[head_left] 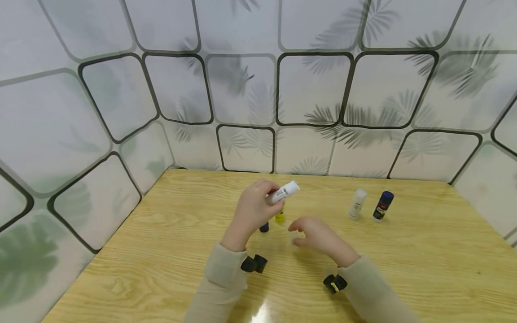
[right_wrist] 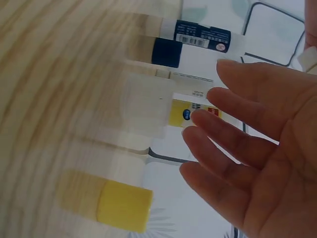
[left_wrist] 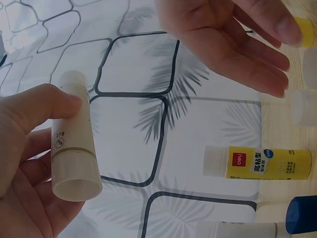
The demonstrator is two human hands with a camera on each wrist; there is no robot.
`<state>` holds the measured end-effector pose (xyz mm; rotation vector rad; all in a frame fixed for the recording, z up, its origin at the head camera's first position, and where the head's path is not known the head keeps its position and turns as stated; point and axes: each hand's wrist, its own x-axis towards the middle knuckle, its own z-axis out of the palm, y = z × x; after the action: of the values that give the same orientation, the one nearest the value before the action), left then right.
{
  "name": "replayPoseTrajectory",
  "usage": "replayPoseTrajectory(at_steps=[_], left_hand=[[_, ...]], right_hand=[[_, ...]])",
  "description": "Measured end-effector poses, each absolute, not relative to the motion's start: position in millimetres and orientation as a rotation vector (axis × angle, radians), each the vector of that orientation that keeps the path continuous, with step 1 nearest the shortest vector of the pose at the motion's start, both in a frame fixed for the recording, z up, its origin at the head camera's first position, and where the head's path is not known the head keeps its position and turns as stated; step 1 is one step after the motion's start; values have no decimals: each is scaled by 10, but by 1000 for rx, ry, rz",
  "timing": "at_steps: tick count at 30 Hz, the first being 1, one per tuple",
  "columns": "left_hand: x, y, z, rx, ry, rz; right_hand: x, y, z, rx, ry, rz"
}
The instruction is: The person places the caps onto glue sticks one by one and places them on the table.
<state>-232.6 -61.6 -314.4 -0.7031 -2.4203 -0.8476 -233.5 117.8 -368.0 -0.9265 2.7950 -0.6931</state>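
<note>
The left hand grips a white glue stick between thumb and fingers above the table, its free end tilted toward two o'clock, while the right hand has loosely bent fingers and a wide gap to the thumb. Seen from that right hand in the head view, the gripped stick is at eleven o'clock, a yellow glue stick at ten, a dark-blue cap near nine, and an upright white stick and a blue-capped stick toward two
</note>
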Motion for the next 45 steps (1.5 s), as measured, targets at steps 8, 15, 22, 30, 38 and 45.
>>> replayPoseTrajectory(at_steps=[8, 15, 22, 30, 38, 45], left_hand=[[-2321, -611, -3142, -699, -2430, -856], [-2324, -611, -3136, -699, -2435, -847], [-2323, -602, -3116, -693, -2448, -852], [-2344, -594, -3113, -691, -2448, -847], [-2335, -591, -3109, -697, -2449, -846], [-2327, -578, -3099, -688, -2467, -831]], right_hand=[[-2300, 1114, -3718, -785, 2772, -667], [-2303, 1110, -3728, -772, 2758, -671], [-2313, 1129, -3735, -800, 2751, -661], [-2339, 1151, -3747, -878, 2766, -624], [-2349, 1195, -3678, -860, 2768, -713], [-2360, 1290, -3516, -835, 2879, -1002]])
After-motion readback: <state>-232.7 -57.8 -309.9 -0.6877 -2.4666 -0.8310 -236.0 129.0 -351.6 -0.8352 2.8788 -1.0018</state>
